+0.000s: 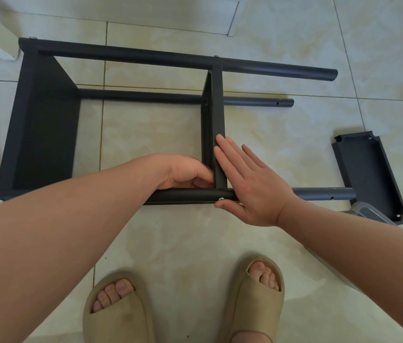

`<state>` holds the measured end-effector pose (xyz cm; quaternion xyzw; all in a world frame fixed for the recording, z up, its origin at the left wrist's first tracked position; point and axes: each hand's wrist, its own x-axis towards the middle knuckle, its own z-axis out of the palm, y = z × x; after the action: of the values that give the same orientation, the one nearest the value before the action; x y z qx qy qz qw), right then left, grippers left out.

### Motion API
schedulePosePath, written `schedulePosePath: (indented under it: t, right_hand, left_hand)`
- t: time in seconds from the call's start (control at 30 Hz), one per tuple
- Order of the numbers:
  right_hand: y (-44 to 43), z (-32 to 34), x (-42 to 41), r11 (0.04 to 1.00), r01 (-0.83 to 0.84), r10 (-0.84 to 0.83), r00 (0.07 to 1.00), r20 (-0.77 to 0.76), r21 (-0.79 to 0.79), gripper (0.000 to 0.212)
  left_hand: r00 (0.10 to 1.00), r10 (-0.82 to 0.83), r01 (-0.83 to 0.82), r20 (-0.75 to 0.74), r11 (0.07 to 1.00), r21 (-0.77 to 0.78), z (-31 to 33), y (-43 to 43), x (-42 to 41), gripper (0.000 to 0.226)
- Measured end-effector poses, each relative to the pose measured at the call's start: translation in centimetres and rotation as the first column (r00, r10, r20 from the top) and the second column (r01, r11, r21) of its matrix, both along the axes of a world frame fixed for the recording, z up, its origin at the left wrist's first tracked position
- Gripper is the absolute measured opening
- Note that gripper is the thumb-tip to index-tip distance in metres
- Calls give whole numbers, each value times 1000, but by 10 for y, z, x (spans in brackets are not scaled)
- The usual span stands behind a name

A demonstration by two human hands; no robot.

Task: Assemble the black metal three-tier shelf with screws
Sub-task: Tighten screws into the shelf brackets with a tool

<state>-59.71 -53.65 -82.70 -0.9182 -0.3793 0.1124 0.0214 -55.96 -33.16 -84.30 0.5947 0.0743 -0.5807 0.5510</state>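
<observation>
Your right hand is lying flat against the right face of the middle tier panel, fingers straight and pressed together. Its thumb is hooking under the near post, just beside a silver screw. Your left hand is curling its fingers into the inner corner where that panel is meeting the near post. Whether they are pinching a nut or only the panel's lip is hidden, so I cannot tell.

The shelf frame is lying on its side on the tiled floor. The end tier panel is sitting at the left, and the far post and back post are running right to open ends. The third tier panel is lying loose, well apart to the right and partly on a grey object.

This looks like thin painted steel, so it is probably stiff and fairly light. The smooth round tubes may be sliding under your palm. With the third tier still off, the frame is likely racking, so you are better off gripping close to the joints than at the free tube ends. Take the loose panel by its long folded rims and mind the cut corners.
</observation>
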Motion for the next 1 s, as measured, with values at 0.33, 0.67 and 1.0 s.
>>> schedulePosePath:
  t: [0.33,0.67,1.0]
  right_hand:
    - [0,0,0,1000,1,-1,1000,-3,-16,95]
    - [0,-1,0,1000,5,-5,1000,-10,-13,94]
    - [0,0,0,1000,4,-4,1000,-9,-21,94]
  left_hand:
    - [999,27,-28,47,999,25,1,1,1,25]
    - [1000,5,-5,17,1000,21,5,-1,0,24]
    - [996,13,-21,91,996,82,5,-3,2,35]
